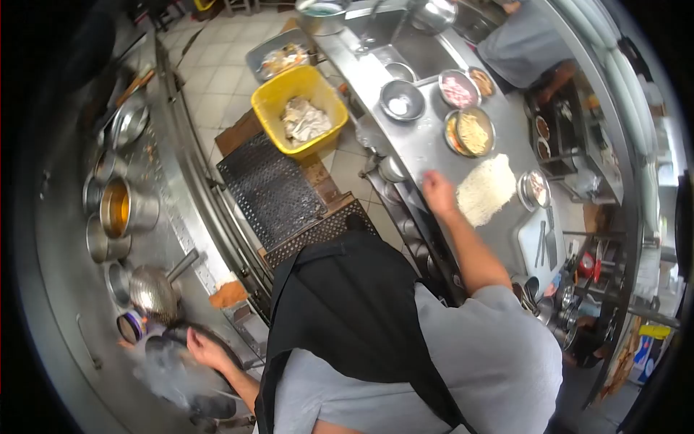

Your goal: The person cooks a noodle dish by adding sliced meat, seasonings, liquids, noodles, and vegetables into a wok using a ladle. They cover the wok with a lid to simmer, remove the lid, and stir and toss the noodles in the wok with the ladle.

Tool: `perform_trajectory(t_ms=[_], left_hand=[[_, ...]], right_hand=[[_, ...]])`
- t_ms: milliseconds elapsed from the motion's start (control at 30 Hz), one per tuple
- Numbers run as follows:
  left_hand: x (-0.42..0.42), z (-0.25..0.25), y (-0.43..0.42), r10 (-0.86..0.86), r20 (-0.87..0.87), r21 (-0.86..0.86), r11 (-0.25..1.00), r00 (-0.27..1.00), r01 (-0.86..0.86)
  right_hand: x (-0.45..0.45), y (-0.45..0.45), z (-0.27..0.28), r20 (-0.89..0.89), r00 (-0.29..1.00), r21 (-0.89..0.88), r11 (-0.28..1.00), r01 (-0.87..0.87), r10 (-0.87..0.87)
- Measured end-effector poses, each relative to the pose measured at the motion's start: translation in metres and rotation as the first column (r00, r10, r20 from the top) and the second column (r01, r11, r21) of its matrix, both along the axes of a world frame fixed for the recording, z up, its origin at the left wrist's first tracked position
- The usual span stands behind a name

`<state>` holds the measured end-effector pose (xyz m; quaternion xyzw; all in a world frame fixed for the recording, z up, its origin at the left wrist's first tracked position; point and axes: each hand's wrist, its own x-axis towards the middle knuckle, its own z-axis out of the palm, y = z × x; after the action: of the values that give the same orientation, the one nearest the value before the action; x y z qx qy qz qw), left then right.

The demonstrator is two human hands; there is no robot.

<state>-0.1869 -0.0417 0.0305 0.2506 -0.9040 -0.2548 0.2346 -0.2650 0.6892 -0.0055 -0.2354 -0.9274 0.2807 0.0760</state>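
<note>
My left hand (207, 349) is over the near side of a dark wok (195, 334) on the stove, with its fingers curled. What they hold, if anything, is hidden. Pale steam or smoke blurs the wok's lower part. My right hand (438, 191) makes a loose fist by the near edge of the steel counter (426, 148), and nothing shows in it. Beside that hand a flat, pale sheet of food (488, 189) lies on the counter. Past it sit a bowl of yellow strips (473, 134), a bowl of pink pieces (457, 91) and a steel bowl (402, 100).
On the stove side stand a pot of orange liquid (124, 208) and a perforated strainer (153, 293). A yellow bin (300, 110) and black perforated mats (271, 184) occupy the floor between. A white board (538, 246) holds a cleaver. Another person (526, 43) stands across the counter.
</note>
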Motion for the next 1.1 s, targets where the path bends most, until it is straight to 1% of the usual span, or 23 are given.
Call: perform_trajectory(t_ms=[33,67,100,133,167,200,233,267,300,333,367,400,433,467,500,533,600,700,833,900,967,1033,1100], left_hand=[[-0.031,0.000,0.027,-0.042,0.045,0.174,0.984,0.998,0.034],[-0.061,-0.014,0.046,-0.126,0.045,0.220,0.969,0.991,0.113],[-0.091,-0.021,0.077,-0.216,0.034,0.322,0.927,0.976,0.194],[-0.123,-0.030,0.114,-0.252,0.021,0.537,0.819,0.967,0.202],[-0.151,-0.033,0.157,-0.346,0.049,0.649,0.724,0.937,0.234],[-0.180,-0.032,0.208,-0.482,0.116,0.682,0.674,0.868,0.284],[-0.200,-0.026,0.266,-0.634,0.097,0.691,0.597,0.767,0.407],[-0.215,-0.020,0.328,-0.758,-0.004,0.796,0.393,0.653,0.461],[-0.223,-0.004,0.385,-0.848,0.094,0.806,0.372,0.522,0.460],[-0.225,-0.001,0.437,-0.913,0.086,0.763,0.318,0.399,0.563],[-0.226,-0.008,0.482,-0.957,0.116,0.785,0.253,0.267,0.565],[-0.224,-0.010,0.523,-0.985,0.139,0.847,0.173,0.105,0.503],[-0.220,0.000,0.565,-0.973,0.220,0.897,0.177,-0.062,0.406],[-0.211,-0.014,0.597,-0.962,0.224,0.951,0.180,-0.157,0.250],[-0.202,-0.019,0.628,-0.925,0.260,0.953,0.199,-0.277,0.228],[-0.193,-0.016,0.655,-0.882,0.297,0.945,0.218,-0.366,0.242],[-0.171,-0.032,0.697,-0.893,0.303,0.952,0.273,-0.333,0.136],[-0.142,-0.043,0.728,-0.913,0.333,0.942,0.316,-0.237,0.110],[-0.143,-0.051,0.735,-0.907,0.346,0.937,0.346,-0.238,0.046],[-0.145,-0.053,0.730,-0.920,0.334,0.942,0.335,-0.206,0.034],[-0.147,-0.041,0.724,-0.942,0.300,0.954,0.292,-0.151,0.073],[-0.153,-0.026,0.715,-0.958,0.263,0.959,0.247,-0.114,0.136],[-0.161,-0.011,0.704,-0.970,0.223,0.954,0.196,-0.099,0.226]], right_hand=[[0.009,0.047,0.004,-0.022,0.995,0.085,0.991,0.102,-0.100],[0.019,0.090,0.018,-0.066,0.979,0.069,0.978,0.198,-0.194],[0.030,0.128,0.038,-0.026,0.953,0.096,0.948,0.303,-0.302],[0.048,0.179,0.032,-0.001,0.934,0.156,0.922,0.354,-0.358],[0.065,0.227,0.024,0.020,0.911,0.215,0.892,0.398,-0.412],[0.077,0.264,0.022,0.109,0.899,0.190,0.896,0.401,-0.425],[0.085,0.297,0.020,0.197,0.882,0.164,0.901,0.401,-0.428],[0.088,0.320,0.017,0.288,0.860,0.136,0.907,0.399,-0.421],[0.086,0.338,0.011,0.320,0.861,0.094,0.918,0.386,-0.395],[0.085,0.354,0.005,0.351,0.861,0.050,0.925,0.377,-0.369],[0.085,0.368,-0.001,0.380,0.859,0.005,0.929,0.369,-0.344],[0.079,0.376,-0.001,0.424,0.839,-0.037,0.919,0.391,-0.340],[0.075,0.381,-0.006,0.461,0.818,0.019,0.926,0.378,-0.343],[0.073,0.385,-0.011,0.495,0.794,0.073,0.928,0.365,-0.352],[0.072,0.389,-0.016,0.525,0.769,0.127,0.927,0.351,-0.364],[0.070,0.391,-0.022,0.549,0.757,0.111,0.928,0.356,-0.356],[0.061,0.379,-0.009,0.596,0.722,0.127,0.929,0.348,-0.352],[0.062,0.364,0.001,0.616,0.726,0.080,0.941,0.329,-0.306],[0.093,0.351,-0.003,0.617,0.736,0.041,0.945,0.323,-0.278],[0.119,0.352,-0.006,0.588,0.757,-0.032,0.927,0.374,-0.286],[0.141,0.349,0.007,0.551,0.785,-0.123,0.902,0.414,-0.285],[0.155,0.337,0.035,0.502,0.815,-0.298,0.827,0.477,-0.289],[0.182,0.343,0.024,0.397,0.847,-0.503,0.687,0.524,-0.355]])
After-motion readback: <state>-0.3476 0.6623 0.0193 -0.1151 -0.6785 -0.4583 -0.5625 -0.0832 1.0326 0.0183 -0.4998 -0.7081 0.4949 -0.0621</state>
